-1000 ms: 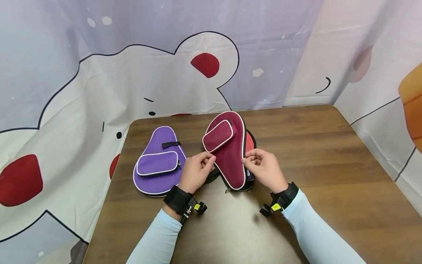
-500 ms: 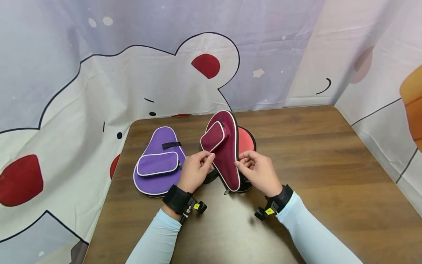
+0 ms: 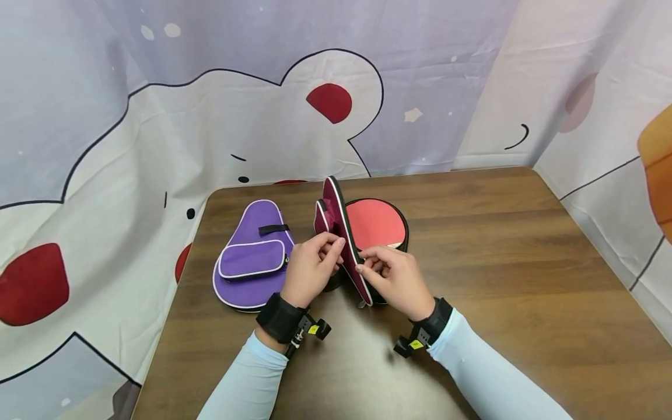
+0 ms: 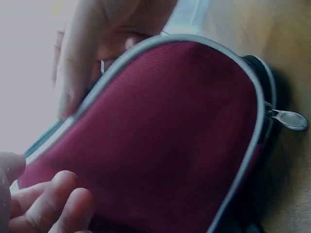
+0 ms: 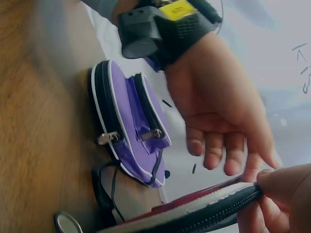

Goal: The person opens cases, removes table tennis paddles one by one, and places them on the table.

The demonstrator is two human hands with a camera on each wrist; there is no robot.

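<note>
A maroon zip-up paddle case (image 3: 336, 211) with white piping lies unzipped in the middle, its pocketed cover raised almost on edge. Behind the cover shows a table tennis paddle (image 3: 375, 223) with a red face, lying in the black-edged lower half. My right hand (image 3: 400, 281) pinches the cover's zipper edge between thumb and fingers. Close against the cover's pocket side is my left hand (image 3: 308, 265), thumb and index fingertips near each other; whether they grip the cloth is unclear. In the left wrist view a metal zipper pull (image 4: 290, 120) hangs at the case's rounded end.
A purple paddle case (image 3: 261, 219) with a small pocket and black strap lies left of the maroon one, close to the left forearm. Both stand on a brown wooden table (image 3: 504, 251). A printed curtain (image 3: 430, 76) hangs behind the table's far edge.
My right hand has moved left, swinging the maroon cover up from lying nearly flat to nearly upright. More of the red paddle has come into sight. My left hand has hardly moved.
</note>
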